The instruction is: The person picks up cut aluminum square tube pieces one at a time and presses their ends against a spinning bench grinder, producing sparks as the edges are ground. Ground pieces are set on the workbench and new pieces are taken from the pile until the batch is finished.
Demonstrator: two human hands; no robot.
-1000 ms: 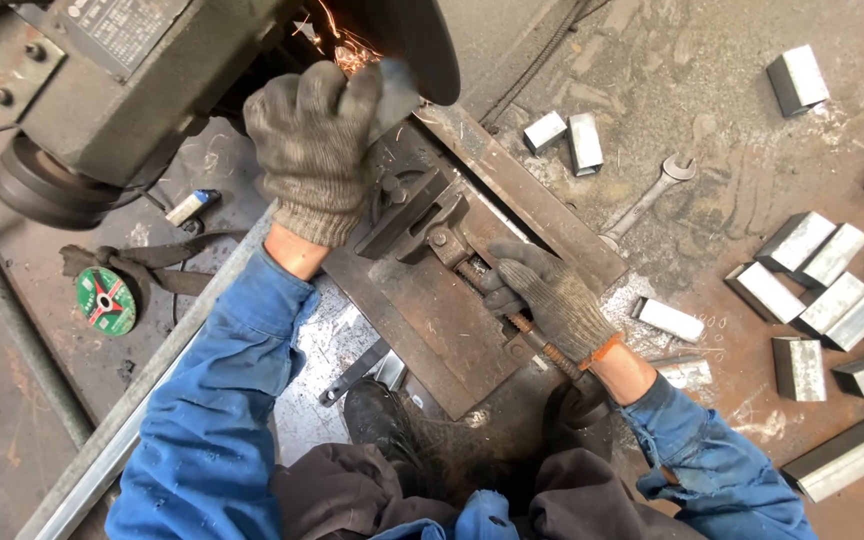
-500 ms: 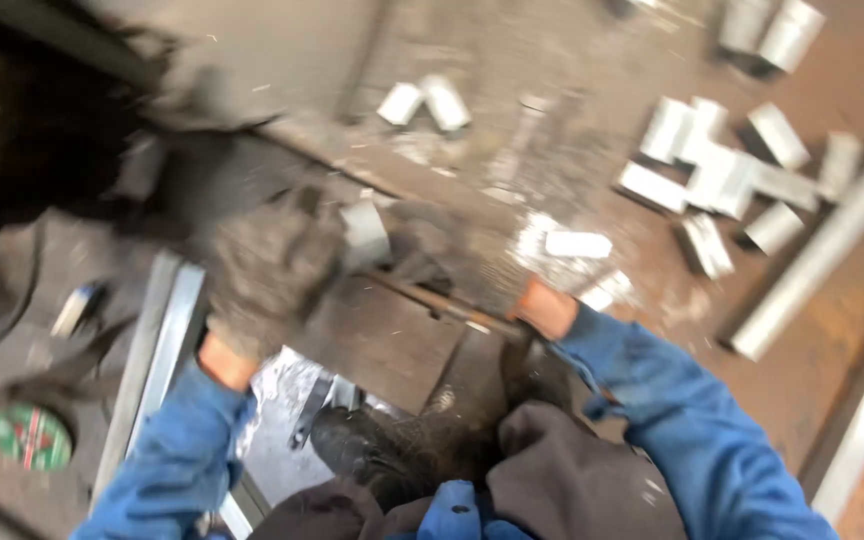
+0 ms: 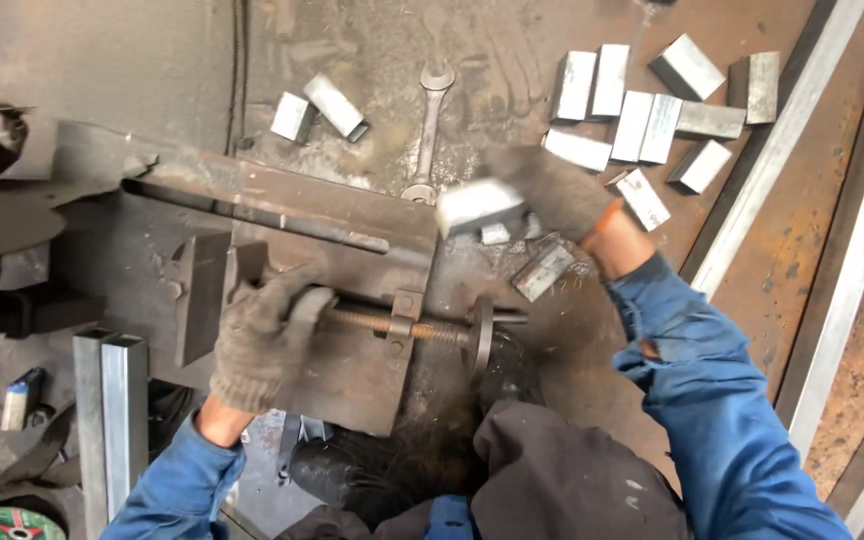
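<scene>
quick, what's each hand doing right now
Left hand: closed around the vise screw.
Right hand: closed on a short cut metal piece, blurred, above the floor.

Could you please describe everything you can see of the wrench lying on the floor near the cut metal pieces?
The wrench is a slim, dull grey metal spanner, dusty like the floor under it. It lies flat, nearly vertical in the view, its open-end jaw at the top and a rounded head at the bottom, beside the rusty vise plate. Neither hand touches it; the right hand, blurred, holds a cut metal piece just to its right.
</scene>
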